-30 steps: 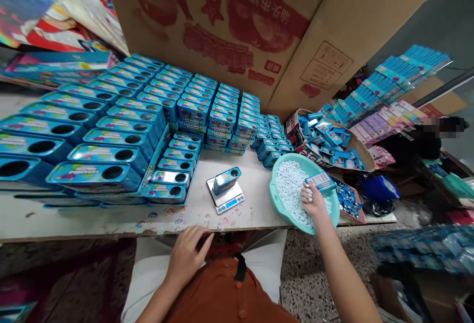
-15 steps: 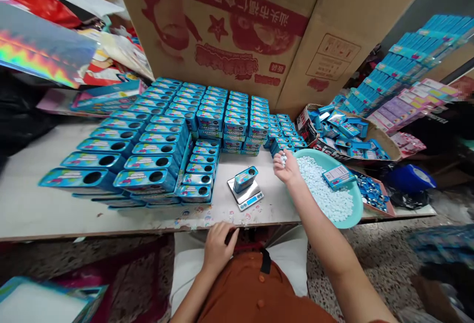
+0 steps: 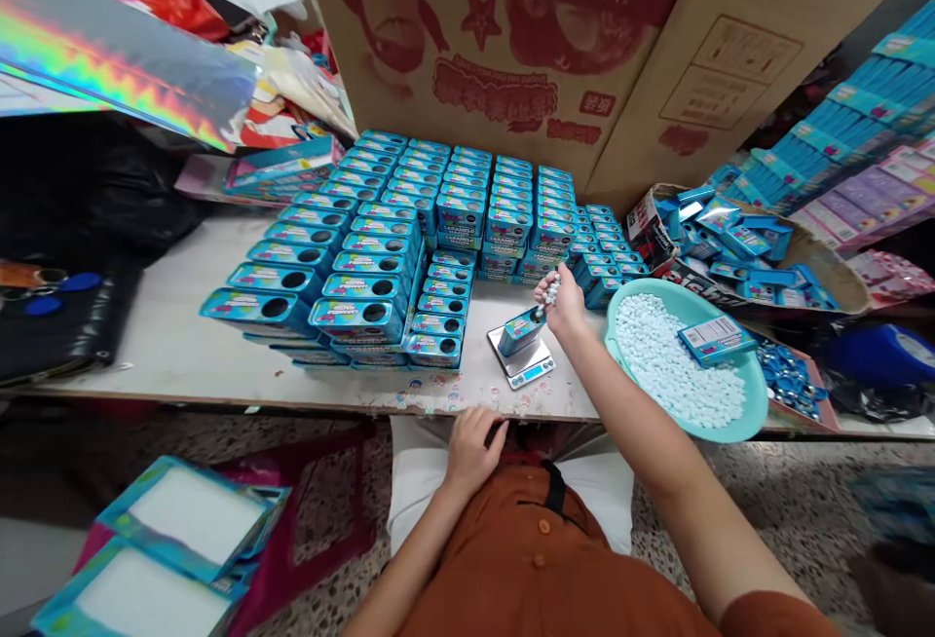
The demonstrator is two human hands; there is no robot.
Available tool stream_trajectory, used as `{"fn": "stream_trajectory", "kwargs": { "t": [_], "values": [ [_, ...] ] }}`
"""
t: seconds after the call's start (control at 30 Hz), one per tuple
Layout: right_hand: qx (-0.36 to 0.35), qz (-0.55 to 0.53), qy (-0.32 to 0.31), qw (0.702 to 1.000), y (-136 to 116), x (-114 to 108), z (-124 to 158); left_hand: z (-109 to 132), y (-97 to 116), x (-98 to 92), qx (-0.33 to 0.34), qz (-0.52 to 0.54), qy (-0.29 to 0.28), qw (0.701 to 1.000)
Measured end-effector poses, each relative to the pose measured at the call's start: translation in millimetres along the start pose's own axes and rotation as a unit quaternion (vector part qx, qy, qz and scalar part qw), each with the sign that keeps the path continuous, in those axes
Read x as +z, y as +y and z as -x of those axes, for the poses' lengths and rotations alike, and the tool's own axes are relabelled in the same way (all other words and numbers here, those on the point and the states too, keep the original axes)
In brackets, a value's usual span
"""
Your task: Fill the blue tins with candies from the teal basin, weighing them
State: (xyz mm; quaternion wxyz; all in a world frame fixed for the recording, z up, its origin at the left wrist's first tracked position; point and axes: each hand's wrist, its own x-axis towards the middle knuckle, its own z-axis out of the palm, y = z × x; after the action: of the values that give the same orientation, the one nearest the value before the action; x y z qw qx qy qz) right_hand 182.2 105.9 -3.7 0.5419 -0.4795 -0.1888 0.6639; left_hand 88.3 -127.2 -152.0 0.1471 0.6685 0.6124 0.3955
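Note:
My right hand (image 3: 564,304) is cupped around several small pale candies (image 3: 552,290), right at the top of a blue candy tin (image 3: 520,333). That tin stands upright on a small digital scale (image 3: 532,364) with a lit display. To the right is a turquoise basin (image 3: 760,401) holding many of the same pale candies, with a blue tin (image 3: 714,337) lying on top of them. My left hand (image 3: 473,444) rests near the table's front edge, holding nothing, thumb apart from its loosely bent fingers.
Rows of stacked blue tins (image 3: 365,286) with round holes fill the table's left and middle. Behind them rises a large cardboard box (image 3: 511,53). Right of it, an open carton (image 3: 840,277) holds more tins, near a tray of shiny lids (image 3: 789,382).
My right hand has moved left from beside the basin to the top of the tin on the scale, carrying the candies. The camera view has shifted left; my left hand stays at the edge.

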Motion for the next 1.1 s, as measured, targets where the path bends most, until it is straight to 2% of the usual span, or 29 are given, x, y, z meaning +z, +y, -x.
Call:
{"fn": "stream_trajectory", "kwargs": {
  "t": [0.1, 0.33, 0.77, 1.0, 1.1],
  "values": [
    [-0.059, 0.062, 0.005, 0.996, 2, 3, 2, 1, -1, 0.3, 0.002, 0.002, 0.003, 1.0],
    [-0.081, 0.093, 0.011, 0.992, 6, 6, 4, 1, -2, 1.0, 0.004, 0.004, 0.0, 1.0],
    [-0.079, 0.119, 0.005, 0.99, 9, 1, 3, 0, -1, -0.6, 0.005, -0.007, -0.006, 1.0],
    [-0.03, 0.079, 0.03, 0.996, 0, -1, -1, 1, -3, 0.9, 0.005, -0.012, -0.011, 1.0],
    [-0.032, 0.075, 0.017, 0.997, -2, -3, -2, 2, -4, 1.6, 0.007, -0.014, -0.012, 1.0]
  ]
}}
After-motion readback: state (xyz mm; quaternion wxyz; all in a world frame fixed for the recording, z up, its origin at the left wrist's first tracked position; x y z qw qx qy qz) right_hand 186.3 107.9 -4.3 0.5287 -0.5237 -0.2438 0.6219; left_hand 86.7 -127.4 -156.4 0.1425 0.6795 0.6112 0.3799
